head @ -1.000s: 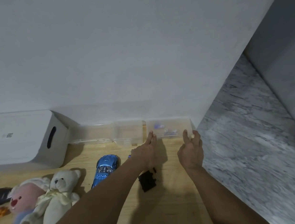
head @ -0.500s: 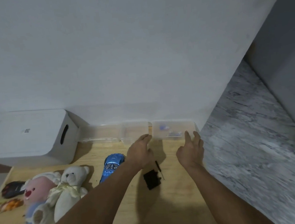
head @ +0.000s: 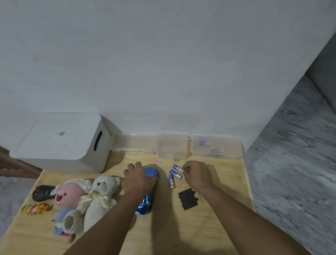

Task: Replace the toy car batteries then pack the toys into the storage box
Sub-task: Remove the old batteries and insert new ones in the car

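Note:
My left hand (head: 137,179) grips the blue toy car (head: 147,203), which lies on the wooden table (head: 220,219) mostly under my hand and forearm. Three blue batteries (head: 175,175) lie just right of the car. My right hand (head: 194,172) has curled fingers and pinches the farthest battery at its end. A black battery cover (head: 187,198) lies nearer me, with a thin small screwdriver (head: 199,197) beside it. The white storage box (head: 63,141) stands closed at the back left against the wall.
A white teddy bear (head: 100,199), a pink plush doll (head: 68,203), a black toy (head: 42,192) and an orange toy (head: 35,208) lie at the left. Clear plastic containers (head: 215,146) line the wall. The table's right edge drops to grey marble floor (head: 299,177).
Both hands pulled back from the clear containers toward me. Three batteries now lie on the table. My left hand has taken hold of the blue car and my right pinches a battery.

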Tool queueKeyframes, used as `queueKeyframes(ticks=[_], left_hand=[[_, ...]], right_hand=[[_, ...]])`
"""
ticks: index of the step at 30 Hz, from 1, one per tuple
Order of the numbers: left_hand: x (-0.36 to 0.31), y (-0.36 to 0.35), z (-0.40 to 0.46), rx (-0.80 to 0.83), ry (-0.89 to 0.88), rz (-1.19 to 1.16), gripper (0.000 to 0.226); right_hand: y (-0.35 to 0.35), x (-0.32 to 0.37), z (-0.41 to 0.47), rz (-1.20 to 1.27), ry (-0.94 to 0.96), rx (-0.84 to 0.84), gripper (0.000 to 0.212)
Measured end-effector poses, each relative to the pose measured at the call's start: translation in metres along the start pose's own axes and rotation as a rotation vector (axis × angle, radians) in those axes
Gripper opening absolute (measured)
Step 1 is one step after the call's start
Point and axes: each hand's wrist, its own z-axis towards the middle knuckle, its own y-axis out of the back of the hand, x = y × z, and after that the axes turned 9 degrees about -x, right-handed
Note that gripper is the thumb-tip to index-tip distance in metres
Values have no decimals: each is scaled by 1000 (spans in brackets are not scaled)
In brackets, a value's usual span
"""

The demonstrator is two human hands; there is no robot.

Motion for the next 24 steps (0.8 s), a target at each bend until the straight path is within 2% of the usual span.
queueKeyframes(ticks=[5, 10, 13, 16, 20, 24], left_hand=[[16, -8, -11, 86, 113, -37, 83], [20, -10, -18, 84, 105, -97, 73], [25, -9, -14, 72, 126, -201, 67], [35, -4, -3, 104, 235, -554, 71], [47, 7, 7, 320, 407, -1152, 44], [55, 18, 8, 525, 478, -1519, 42]], right_hand=[[-8, 11, 5, -150, 24, 49, 21], [-11, 15, 10, -234, 28, 71, 18], [-10, 15, 11, -198, 12, 57, 17], [-7, 14, 10, -2, -59, 17, 16], [6, 25, 4, 399, -185, 14, 14], [22, 49, -1, 780, -288, 102, 14]])
